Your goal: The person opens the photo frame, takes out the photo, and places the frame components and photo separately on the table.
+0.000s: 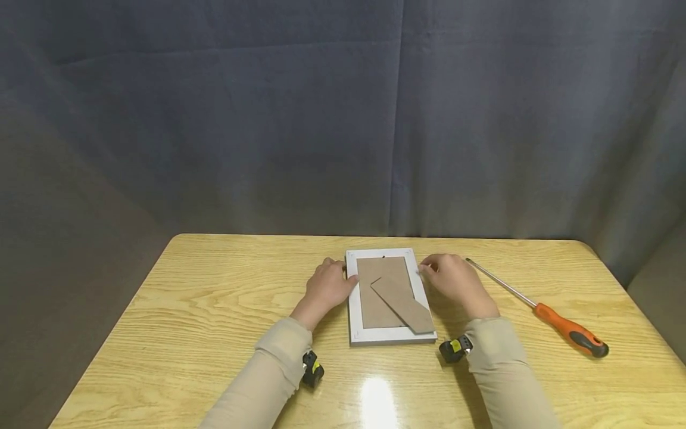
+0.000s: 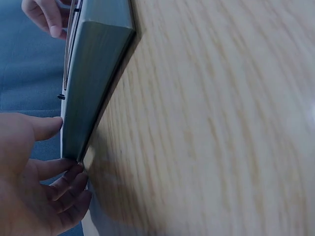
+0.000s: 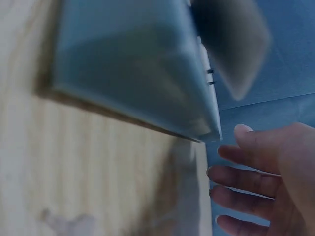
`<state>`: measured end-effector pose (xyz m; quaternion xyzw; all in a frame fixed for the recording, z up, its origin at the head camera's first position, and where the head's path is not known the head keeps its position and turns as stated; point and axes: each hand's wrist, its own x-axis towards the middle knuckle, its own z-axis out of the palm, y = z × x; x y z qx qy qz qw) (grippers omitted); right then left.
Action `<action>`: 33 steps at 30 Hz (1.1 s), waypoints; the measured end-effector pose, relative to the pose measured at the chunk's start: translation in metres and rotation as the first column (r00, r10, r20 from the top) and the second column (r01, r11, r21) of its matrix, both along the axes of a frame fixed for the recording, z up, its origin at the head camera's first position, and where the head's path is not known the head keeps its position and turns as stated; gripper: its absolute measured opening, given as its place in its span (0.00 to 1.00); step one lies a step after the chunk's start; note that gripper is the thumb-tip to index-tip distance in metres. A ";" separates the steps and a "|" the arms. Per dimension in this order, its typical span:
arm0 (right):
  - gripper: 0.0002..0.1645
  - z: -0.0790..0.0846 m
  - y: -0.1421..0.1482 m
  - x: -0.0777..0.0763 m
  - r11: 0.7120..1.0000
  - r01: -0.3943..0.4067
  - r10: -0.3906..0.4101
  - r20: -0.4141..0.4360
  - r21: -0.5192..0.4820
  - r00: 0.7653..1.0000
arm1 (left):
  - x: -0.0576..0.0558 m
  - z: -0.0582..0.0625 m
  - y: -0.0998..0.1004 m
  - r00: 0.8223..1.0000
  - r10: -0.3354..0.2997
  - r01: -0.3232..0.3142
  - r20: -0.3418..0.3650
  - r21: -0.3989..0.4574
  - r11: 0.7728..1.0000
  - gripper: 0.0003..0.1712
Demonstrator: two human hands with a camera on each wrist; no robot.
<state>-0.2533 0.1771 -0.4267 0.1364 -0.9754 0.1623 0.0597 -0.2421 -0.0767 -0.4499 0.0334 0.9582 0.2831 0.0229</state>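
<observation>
A white picture frame [image 1: 354, 310] lies face down on the table, its brown backing board [image 1: 375, 307] showing. The board's stand leg [image 1: 404, 304] slants across it and juts over the lower right of the frame. My left hand [image 1: 328, 285] grips the frame's left side, thumb over the rim and fingers along the outer edge. By the upper right edge is my right hand [image 1: 454, 279], its fingertips right at the rim. In the right wrist view, the right fingers [image 3: 246, 182] are spread and loosely extended, holding nothing.
To the right of my right hand lies a screwdriver [image 1: 563, 325] with an orange and black handle, its shaft pointing toward the back. The wooden table [image 1: 214, 333] ends at a dark grey curtain [image 1: 300, 149]. Both wrists wear small black cameras.
</observation>
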 end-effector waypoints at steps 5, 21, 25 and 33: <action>0.18 -0.008 -0.001 0.000 1.000 0.009 -0.009 0.050 -0.015 0.999 | 0.000 0.000 0.001 1.000 -0.005 0.005 0.012 0.011 1.000 0.33; 0.23 -0.001 -0.009 0.008 0.999 0.035 -0.033 0.131 -0.016 0.991 | -0.002 0.003 0.006 1.000 -0.016 0.012 0.024 0.161 0.987 0.33; 0.23 0.001 -0.010 0.011 0.996 0.052 -0.044 0.118 -0.068 0.992 | -0.003 0.004 0.006 1.000 0.009 -0.014 0.022 0.249 0.968 0.33; 0.23 0.005 -0.016 0.018 0.992 0.076 -0.072 0.052 -0.100 0.996 | -0.002 0.004 0.005 0.999 0.048 -0.048 0.009 0.374 0.926 0.34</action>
